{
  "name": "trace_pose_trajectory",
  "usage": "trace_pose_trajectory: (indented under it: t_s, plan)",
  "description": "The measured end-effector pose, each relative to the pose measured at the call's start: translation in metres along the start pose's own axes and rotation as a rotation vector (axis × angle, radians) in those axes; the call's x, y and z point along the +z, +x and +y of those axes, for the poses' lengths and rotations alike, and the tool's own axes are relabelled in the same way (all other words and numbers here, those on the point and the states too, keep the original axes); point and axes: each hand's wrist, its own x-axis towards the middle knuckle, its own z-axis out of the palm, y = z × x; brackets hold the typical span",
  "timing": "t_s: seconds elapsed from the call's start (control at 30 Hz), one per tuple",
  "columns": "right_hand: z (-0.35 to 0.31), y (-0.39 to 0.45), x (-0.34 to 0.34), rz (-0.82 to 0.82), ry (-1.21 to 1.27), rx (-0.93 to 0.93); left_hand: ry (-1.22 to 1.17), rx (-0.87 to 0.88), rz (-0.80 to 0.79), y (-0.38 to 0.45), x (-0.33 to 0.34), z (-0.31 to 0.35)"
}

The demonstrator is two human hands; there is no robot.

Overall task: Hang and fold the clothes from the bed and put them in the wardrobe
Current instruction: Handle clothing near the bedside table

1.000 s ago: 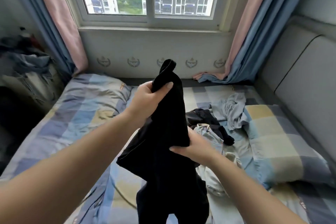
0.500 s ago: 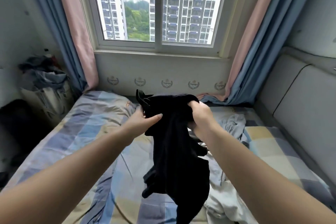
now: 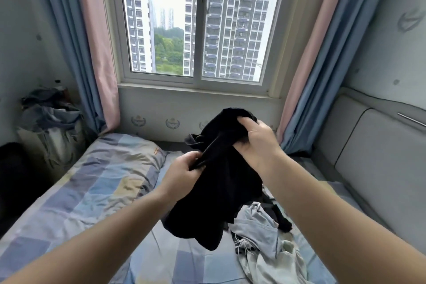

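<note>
In the head view, one black garment (image 3: 221, 182) is held bunched in the air above the bed (image 3: 96, 191). The right hand (image 3: 255, 143) is closed on its top, the left hand (image 3: 182, 177) pinched on a fold lower down. Bunched like this, it could be hung twisted, or a loose end could snag the pile on the bed beneath it. One grey garment (image 3: 260, 226) and at least one dark piece (image 3: 280, 219) are counted there.
</note>
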Motion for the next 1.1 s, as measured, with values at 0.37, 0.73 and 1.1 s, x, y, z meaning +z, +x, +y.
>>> trace_pose_trajectory:
  t_s: [0.37,0.73,1.1]
  plan:
    - [-0.022,-0.057,-0.036,0.141,-0.114,-0.228,-0.394,-0.149,-0.393,0.034,-0.033,0.048]
    - [-0.018,-0.139,-0.051,0.507,-1.407,-0.707,-0.278,-0.015,-0.783,0.052,-0.021,0.086]
    - [-0.006,-0.231,-0.065,0.687,-1.629,-0.805,-0.588,-0.140,-1.160,-0.022,0.079,0.162]
